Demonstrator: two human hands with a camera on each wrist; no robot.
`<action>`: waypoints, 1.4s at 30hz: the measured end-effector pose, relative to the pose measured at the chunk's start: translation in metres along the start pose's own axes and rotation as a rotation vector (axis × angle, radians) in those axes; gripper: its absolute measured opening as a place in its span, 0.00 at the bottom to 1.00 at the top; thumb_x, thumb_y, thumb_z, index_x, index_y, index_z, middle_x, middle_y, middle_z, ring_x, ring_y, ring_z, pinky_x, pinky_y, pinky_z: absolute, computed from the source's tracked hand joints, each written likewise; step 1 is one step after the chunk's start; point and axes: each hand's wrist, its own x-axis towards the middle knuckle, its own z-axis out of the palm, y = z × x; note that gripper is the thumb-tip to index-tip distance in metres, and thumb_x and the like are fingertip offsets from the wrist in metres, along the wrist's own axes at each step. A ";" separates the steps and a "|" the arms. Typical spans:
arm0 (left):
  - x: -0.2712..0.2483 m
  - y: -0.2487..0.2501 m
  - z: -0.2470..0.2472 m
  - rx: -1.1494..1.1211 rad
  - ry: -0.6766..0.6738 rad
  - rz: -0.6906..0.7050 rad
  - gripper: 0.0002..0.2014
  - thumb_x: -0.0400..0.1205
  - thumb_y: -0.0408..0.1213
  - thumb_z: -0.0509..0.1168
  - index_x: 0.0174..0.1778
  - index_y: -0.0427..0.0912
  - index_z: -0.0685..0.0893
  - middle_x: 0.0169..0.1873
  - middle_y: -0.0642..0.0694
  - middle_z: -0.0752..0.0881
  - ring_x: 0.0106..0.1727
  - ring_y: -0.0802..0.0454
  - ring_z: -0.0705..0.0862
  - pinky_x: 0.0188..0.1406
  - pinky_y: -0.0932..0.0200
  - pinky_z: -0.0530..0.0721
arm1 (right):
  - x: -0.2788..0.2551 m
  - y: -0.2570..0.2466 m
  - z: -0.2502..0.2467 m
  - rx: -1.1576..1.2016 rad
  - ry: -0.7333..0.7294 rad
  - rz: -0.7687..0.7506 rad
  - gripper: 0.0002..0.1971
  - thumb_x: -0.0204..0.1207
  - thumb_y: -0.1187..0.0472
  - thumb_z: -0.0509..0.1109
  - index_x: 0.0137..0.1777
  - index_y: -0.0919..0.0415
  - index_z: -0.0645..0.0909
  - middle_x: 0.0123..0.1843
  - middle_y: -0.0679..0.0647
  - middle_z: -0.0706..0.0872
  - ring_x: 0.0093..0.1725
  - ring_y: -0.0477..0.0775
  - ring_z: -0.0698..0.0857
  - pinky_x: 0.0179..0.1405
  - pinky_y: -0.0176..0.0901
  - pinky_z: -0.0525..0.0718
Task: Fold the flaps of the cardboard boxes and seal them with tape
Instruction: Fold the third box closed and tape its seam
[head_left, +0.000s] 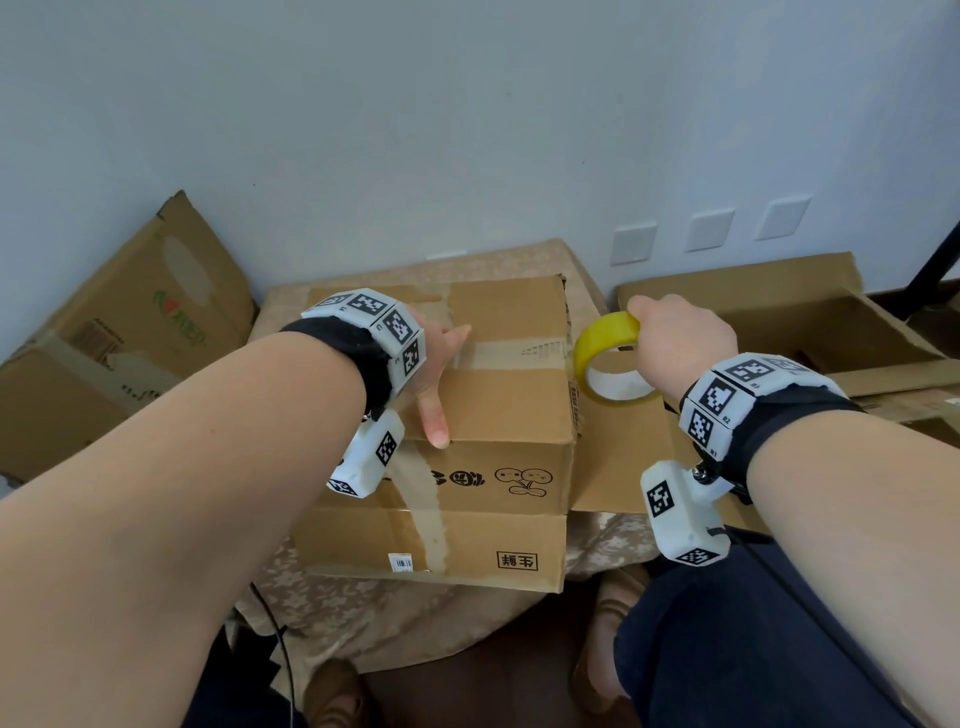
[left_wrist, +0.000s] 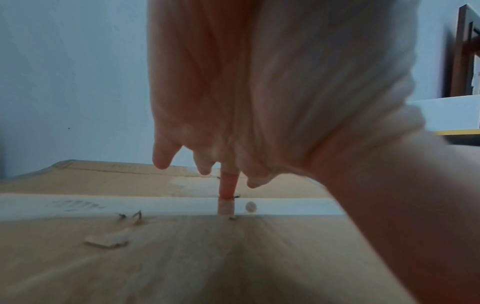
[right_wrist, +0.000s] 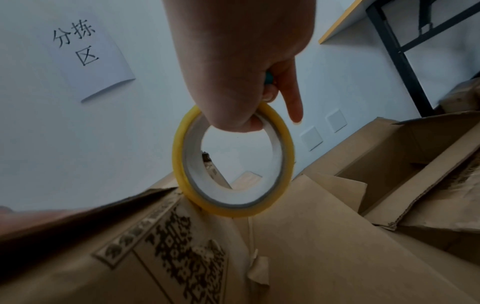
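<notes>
Mid-seal: my left hand (head_left: 434, 364) presses flat on the box (head_left: 498, 395); my right hand (head_left: 678, 340) grips the tape roll (head_left: 608, 338), next down the side.

The head view looks steeply down from above onto the closed cardboard box (head_left: 483, 395) and both forearms. The left wrist view sits low and close over the box's top, facing the wall. The right wrist view looks along the right hand (right_wrist: 233, 67) at the box's right edge, shared by the head view.
</notes>
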 end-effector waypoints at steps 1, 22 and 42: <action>0.001 -0.001 0.001 -0.004 -0.003 0.004 0.74 0.53 0.69 0.76 0.82 0.46 0.33 0.79 0.42 0.63 0.76 0.39 0.68 0.73 0.38 0.68 | 0.000 -0.001 0.000 -0.014 -0.019 0.006 0.10 0.74 0.72 0.59 0.48 0.57 0.65 0.36 0.55 0.65 0.38 0.62 0.75 0.34 0.49 0.73; 0.003 -0.002 0.001 -0.005 0.010 0.023 0.71 0.56 0.68 0.75 0.83 0.44 0.35 0.79 0.41 0.63 0.77 0.40 0.68 0.74 0.40 0.67 | 0.011 -0.031 0.009 -0.229 -0.136 0.069 0.18 0.80 0.68 0.58 0.68 0.60 0.75 0.57 0.61 0.75 0.52 0.62 0.80 0.36 0.47 0.74; -0.003 -0.002 0.001 -0.010 0.018 0.019 0.70 0.58 0.68 0.75 0.83 0.44 0.36 0.78 0.42 0.64 0.75 0.40 0.69 0.72 0.41 0.69 | 0.003 -0.040 0.024 -0.314 -0.215 -0.065 0.18 0.78 0.68 0.61 0.67 0.61 0.75 0.49 0.57 0.75 0.41 0.57 0.75 0.35 0.45 0.76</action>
